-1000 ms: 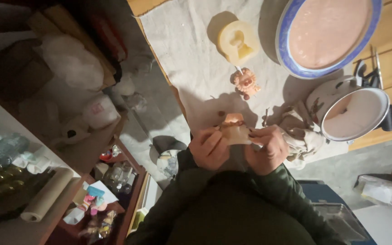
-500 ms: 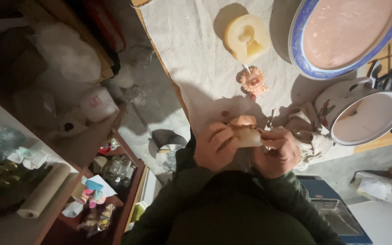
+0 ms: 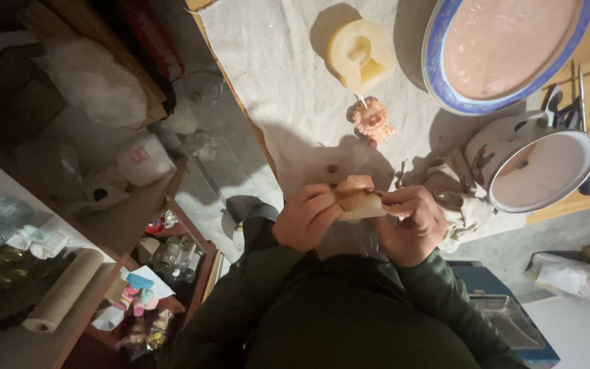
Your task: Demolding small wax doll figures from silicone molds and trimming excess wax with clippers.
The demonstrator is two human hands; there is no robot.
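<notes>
1. Overall light: dim; one warm source brightens the pale woven cloth (image 3: 288, 89) covering the table top.
2. Shadows: hard-edged and dark beside the pale yellow rubbery mould block (image 3: 361, 55); a broad one spreads over the cloth near the left hand (image 3: 306, 217) and right hand (image 3: 411, 222).
3. Glare: mild sheen on the large oval blue-rimmed dish of pinkish liquid (image 3: 507, 51).
4. Dark zones: cluttered wooden shelves (image 3: 69, 294) at left, murky and grainy.
5. Sharpness: soft throughout; the small whitish lump (image 3: 360, 203) between the hands lacks detail.
6. Edges: slight wide-angle bending.

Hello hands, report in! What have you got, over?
Left hand and right hand both gripping small pale mould with pink clay. Pink figure on cloth beyond. Nothing in the way.
</notes>
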